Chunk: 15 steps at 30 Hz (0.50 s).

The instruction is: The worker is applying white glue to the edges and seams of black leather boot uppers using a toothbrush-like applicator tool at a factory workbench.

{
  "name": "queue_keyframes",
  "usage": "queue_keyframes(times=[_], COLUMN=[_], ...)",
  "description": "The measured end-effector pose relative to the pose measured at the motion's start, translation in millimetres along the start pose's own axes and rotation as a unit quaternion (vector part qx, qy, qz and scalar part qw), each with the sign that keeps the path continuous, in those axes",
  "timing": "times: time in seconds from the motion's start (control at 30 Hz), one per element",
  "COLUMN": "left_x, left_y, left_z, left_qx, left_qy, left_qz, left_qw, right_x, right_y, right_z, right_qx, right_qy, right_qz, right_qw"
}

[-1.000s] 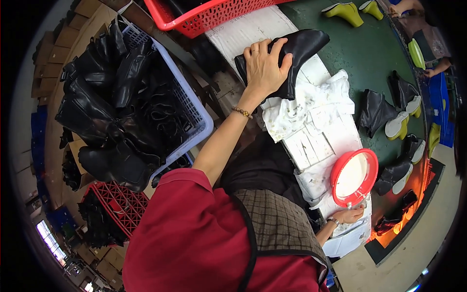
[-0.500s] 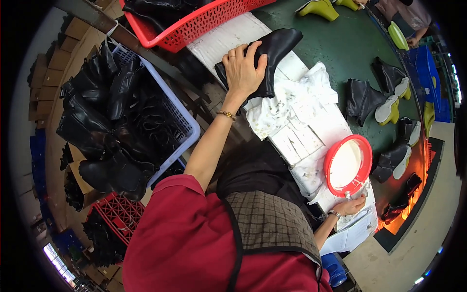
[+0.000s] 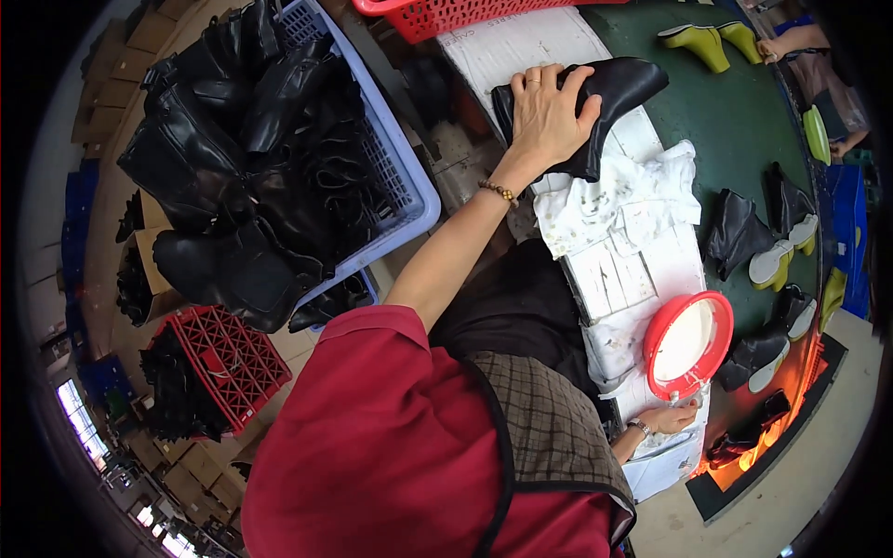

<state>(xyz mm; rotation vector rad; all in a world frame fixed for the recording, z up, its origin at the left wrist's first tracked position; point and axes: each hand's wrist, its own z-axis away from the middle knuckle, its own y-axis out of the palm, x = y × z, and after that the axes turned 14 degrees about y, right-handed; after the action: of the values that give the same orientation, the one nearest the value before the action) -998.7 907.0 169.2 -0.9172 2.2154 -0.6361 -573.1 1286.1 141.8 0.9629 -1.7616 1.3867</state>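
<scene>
My left hand [image 3: 549, 116] lies spread flat on the black boot upper [image 3: 605, 98], just beyond the stained white cloth [image 3: 623, 200]; I judge I'm picking it up, which calls for closing my fingers around it.

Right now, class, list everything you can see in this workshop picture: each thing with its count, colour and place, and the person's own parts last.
black boot piece: one, black, on the white bench top under the left hand
white cloth: one, white and stained, on the bench beside the boot piece
round dish: one, red rim with white inside, near end of the bench
blue basket: one, blue, left of the bench, heaped with black boots
red crate: one, red, on the floor below the basket
red basket: one, red, top edge
green belt: one, dark green, right of the bench
yellow-green boots: two, on the belt's far end
left hand: flat on the boot piece
right hand: by the dish, fingers partly hidden
</scene>
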Motion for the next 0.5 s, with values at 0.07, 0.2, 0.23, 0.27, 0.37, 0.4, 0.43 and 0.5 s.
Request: queue_keyframes(times=[0.07,0.2,0.23,0.27,0.37,0.4,0.43,0.5], left_x=[2.6,4.9,2.8,2.8,-5.0,-12.0,-13.8,-16.8], left_y=[-0.7,-3.5,-4.6,-6.6,0.6,0.8,4.8,10.9], left_z=[2.7,1.2,-3.2,-8.8,-18.3,-20.5,-17.8,-14.0], left_qx=[-0.003,0.001,0.000,0.000,0.014,0.022,0.044,0.068], left_qy=[0.000,0.005,0.019,0.027,0.066,0.083,0.059,0.038], left_qz=[-0.001,-0.031,-0.040,-0.014,-0.002,-0.026,-0.013,-0.009], left_qw=[1.000,1.000,0.999,1.000,0.998,0.996,0.997,0.997], right_x=[-1.1,3.6,6.8,4.4,2.6,6.2,8.1,-24.9], right_y=[-1.4,3.0,4.1,1.7,-1.1,0.8,-0.5,2.5], right_z=[1.7,11.4,14.2,12.8,13.6,13.3,10.1,-2.6], right_qx=[-0.002,0.010,0.022,0.016,0.023,0.017,0.024,-0.096], right_qy=[0.005,0.009,0.025,-0.053,-0.164,-0.133,-0.077,-0.241], right_qz=[0.004,-0.022,-0.026,0.045,0.106,0.075,0.119,0.219], right_qw=[1.000,1.000,0.999,0.997,0.980,0.988,0.990,0.941])
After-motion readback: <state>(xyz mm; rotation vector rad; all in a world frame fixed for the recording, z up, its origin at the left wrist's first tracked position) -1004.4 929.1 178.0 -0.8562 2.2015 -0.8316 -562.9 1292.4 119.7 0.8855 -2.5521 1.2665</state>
